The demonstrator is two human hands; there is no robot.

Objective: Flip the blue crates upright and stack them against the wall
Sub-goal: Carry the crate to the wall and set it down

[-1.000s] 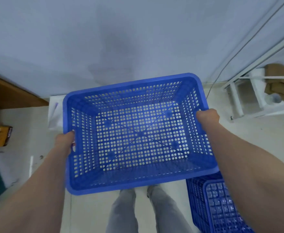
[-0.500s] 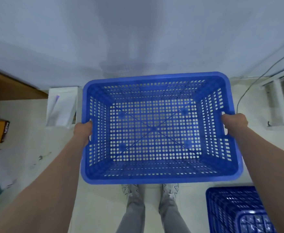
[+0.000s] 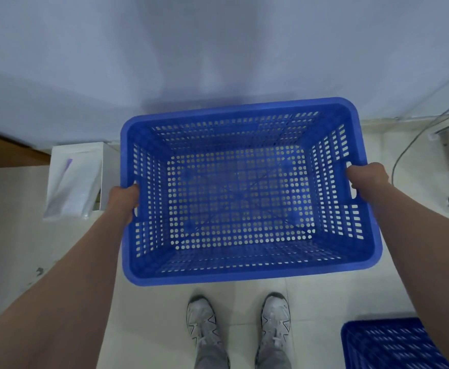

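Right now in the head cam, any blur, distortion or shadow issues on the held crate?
Head view: wide-angle bowing curves the blue crate rim and the wall base; the crate floor looks slightly smeared, its holes soft; a dim shadow falls on the wall above the crate; no strong glare. Left hand and right hand read clearly at the side handles.

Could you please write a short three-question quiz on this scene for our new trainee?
1. True or false: the held blue crate is open side up.
2. Which hands grip it? A) left hand only B) both, with the right hand C) neither
3. Fill in: a second blue crate sits on the floor at the lower ____ of the view.

Key: 1 true; 2 B; 3 right.
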